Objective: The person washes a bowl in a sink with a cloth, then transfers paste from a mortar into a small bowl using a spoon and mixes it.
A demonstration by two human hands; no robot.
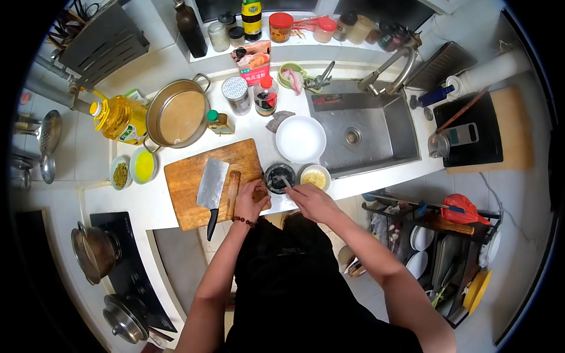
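Silvery, a thin utensil (pixel 286 182) is pinched in the right hand (pixel 306 199), its end in the dark bowl (pixel 279 178) just left of that hand. Fingers curled, the left hand (pixel 252 201) rests at the cutting board's (pixel 247 159) corner; whether it grips anything, I cannot tell. Both forearms angle inward.

Narrow gap between pot (pixel 179 116) and cutting board (pixel 183 185); cleaver (pixel 213 183) on board
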